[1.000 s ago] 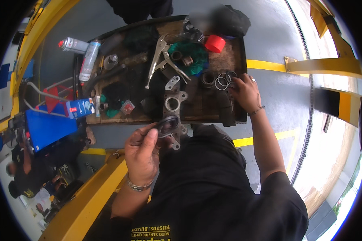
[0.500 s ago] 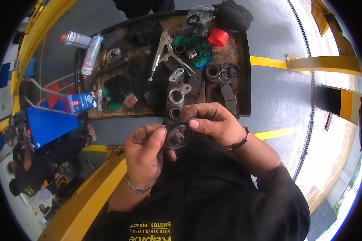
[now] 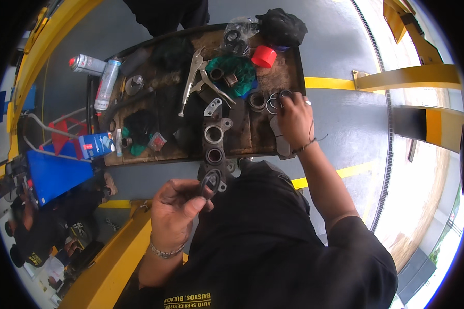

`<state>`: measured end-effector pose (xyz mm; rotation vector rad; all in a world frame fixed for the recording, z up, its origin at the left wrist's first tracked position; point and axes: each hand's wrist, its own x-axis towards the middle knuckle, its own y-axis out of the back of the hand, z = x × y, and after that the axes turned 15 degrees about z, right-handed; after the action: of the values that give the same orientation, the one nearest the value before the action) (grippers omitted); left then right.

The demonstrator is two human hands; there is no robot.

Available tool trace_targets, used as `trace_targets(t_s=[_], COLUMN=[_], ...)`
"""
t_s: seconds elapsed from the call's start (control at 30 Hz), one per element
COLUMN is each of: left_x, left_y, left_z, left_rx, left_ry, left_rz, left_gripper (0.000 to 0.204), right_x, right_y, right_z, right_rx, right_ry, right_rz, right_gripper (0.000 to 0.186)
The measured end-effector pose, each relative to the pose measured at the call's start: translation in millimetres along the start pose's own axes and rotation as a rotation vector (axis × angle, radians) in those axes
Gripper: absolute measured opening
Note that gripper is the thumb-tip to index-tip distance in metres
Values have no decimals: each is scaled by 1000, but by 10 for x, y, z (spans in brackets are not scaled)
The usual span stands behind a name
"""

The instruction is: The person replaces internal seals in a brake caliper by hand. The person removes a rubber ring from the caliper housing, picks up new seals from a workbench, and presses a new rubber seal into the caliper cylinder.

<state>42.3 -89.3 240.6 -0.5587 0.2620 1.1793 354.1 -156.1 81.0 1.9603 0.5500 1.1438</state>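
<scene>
My left hand [image 3: 176,206] pinches a black rubber seal ring [image 3: 210,184] between thumb and fingers, tilted nearly edge-on in front of my body. Just beyond it is a grey metal brake caliper [image 3: 213,154] with two round bores, reaching over the table's near edge. At the table's right side my right hand [image 3: 295,121] reaches down with bent fingers. Its fingertips are on a small black ring [image 3: 284,95], partly covered by them. A thin silver ring [image 3: 271,106] and a dark metal cylinder [image 3: 257,102] lie beside it. A brake pad [image 3: 280,139] sits partly under the right hand.
Across the wooden worktable [image 3: 273,51] lie locking pliers [image 3: 193,77], a green plastic bag [image 3: 237,69] with metal pistons, a red cap [image 3: 263,56] and a black bag [image 3: 283,28]. Spray cans [image 3: 107,85] and a blue box [image 3: 96,146] are left. Another person's legs [image 3: 170,13] stand beyond.
My right hand has let go of the seal ring and moved right to the rings on the table. My left hand keeps the seal ring, slightly lower. The view has shifted.
</scene>
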Motion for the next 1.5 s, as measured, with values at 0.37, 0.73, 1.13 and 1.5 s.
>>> trace_targets(t_s=[0.37,0.73,1.13,1.5], left_x=[34,390,145,267], left_y=[255,136,19,-308], left_z=[-113,-466,-366,-372], left_rx=[-41,-182,935,962], left_ry=[8,120,-1056,-1229], left_rz=[159,275,184,-168], left_gripper=[25,29,27,39], right_x=[-53,1536,745,-12], right_y=[-241,-1130,-133,961], right_z=[642,16,-383,-660], right_rx=[-132,-64,778,1739], right_ry=[124,522,-39,-949], right_rz=[-229,51,-324,-876], right_gripper=[18,17,46,36])
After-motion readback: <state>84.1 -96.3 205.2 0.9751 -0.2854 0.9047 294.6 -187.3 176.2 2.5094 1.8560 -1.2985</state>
